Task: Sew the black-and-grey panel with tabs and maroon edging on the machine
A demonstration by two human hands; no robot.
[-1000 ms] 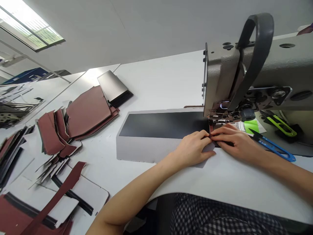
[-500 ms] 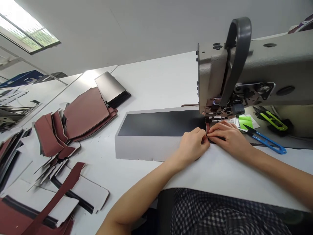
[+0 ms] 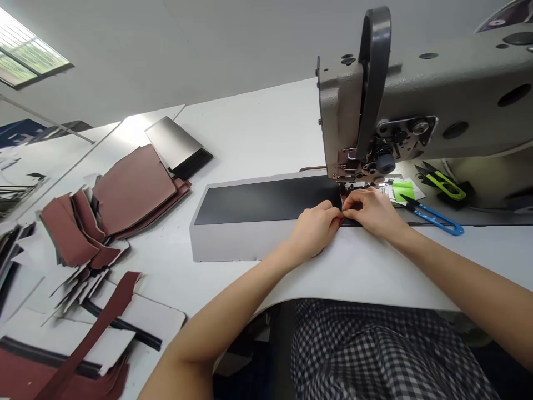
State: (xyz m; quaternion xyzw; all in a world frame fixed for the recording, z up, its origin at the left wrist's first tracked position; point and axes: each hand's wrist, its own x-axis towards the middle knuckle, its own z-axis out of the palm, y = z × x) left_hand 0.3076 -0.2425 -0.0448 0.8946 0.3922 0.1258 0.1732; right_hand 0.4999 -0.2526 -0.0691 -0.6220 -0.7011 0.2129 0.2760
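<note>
A flat grey panel with a black strip (image 3: 258, 200) along its middle lies on the table, its right end under the needle area of the sewing machine (image 3: 333, 111). My left hand (image 3: 314, 230) rests on the panel's near right corner, its fingers closed on the edge. Opposite it, my right hand (image 3: 368, 210) pinches a narrow dark red strip (image 3: 342, 195) at that same right end, just below the presser foot. The fingertips of both hands nearly meet, and they partly hide the strip and the corner.
Right of the hands lie blue thread snips (image 3: 437, 218), yellow-green snips (image 3: 447, 186) and a green paper note (image 3: 403, 191). Stacked maroon pieces (image 3: 133, 191) and a metal plate (image 3: 172, 141) are on the left. A long maroon strip (image 3: 95, 333) lies across cut panels at the near left.
The view has shifted, so the machine and table appear further left and higher. My right hand's fingers have drawn into a tighter pinch at the panel's edge; my left hand stays on the corner.
</note>
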